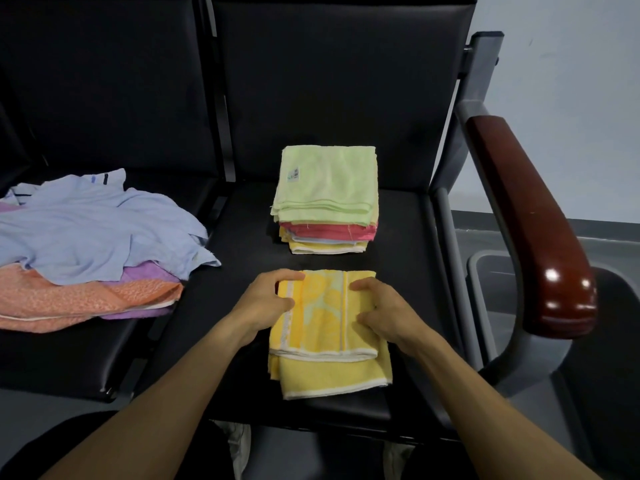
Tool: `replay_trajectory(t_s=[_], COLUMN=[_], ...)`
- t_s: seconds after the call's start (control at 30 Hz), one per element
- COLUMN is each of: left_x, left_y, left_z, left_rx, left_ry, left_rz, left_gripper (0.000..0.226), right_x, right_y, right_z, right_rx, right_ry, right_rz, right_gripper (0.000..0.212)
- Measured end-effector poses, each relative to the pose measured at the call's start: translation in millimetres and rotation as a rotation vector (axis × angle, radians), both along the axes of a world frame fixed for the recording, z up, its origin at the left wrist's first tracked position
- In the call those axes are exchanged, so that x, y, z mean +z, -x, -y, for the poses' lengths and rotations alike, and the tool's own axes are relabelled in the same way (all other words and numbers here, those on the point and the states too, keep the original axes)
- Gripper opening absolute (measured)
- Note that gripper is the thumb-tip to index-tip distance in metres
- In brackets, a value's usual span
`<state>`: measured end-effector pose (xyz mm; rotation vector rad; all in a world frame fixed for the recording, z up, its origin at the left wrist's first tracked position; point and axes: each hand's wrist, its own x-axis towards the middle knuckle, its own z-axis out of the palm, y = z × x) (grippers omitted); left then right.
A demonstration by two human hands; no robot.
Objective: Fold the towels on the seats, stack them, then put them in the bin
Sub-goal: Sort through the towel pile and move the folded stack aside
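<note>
A folded yellow towel [325, 327] with a lemon pattern lies at the front of the right black seat [408, 237]. My left hand [265, 299] holds its left edge, fingers curled over the top corner and thumb on the cloth. My right hand [379, 311] grips its right edge the same way. Behind it stands a stack of folded towels [325, 202], light green on top, then red and yellow. On the left seat lies a loose pile of unfolded towels [90, 244]: light blue over purple and orange. A grey bin [491, 271] shows past the armrest at the right.
A dark wooden armrest [533, 230] on a grey metal frame borders the right seat. The seat backs rise behind the towels. The bin stands on the floor to the right, partly hidden by the armrest and frame.
</note>
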<state>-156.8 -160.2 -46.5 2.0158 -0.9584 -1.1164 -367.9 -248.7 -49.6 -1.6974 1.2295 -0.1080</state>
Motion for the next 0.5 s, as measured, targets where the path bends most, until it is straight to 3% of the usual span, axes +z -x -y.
replay_trajectory(t_s=[0.1,0.23,0.33,0.5], left_x=[-0.5,0.7,-3.5,-6.5], left_y=[-0.5,-1.2,-2.1,1.9], left_z=[-1.5,-0.2,-2.6,-4.5], left_rx=[-0.062,-0.123,-0.215,-0.24], left_ry=[-0.019,-0.05,-0.097,-0.072], left_rz=[-0.114,-0.167,-0.034,0.222], left_gripper=[0.07,0.085,0.086,0.067], right_x=[0.8,1.7,2.6,-0.3], right_y=[-1.3,0.0,3.7,2.2], right_z=[0.7,5.1,6.4,0.8], right_rx=[0.033,0.05,0.076,0.159], right_ry=[-0.02,-0.013,0.004,0.131], right_rz=[-0.003,-0.016,-0.066,-0.168], right_gripper=[0.07,0.074,0.075,0.078])
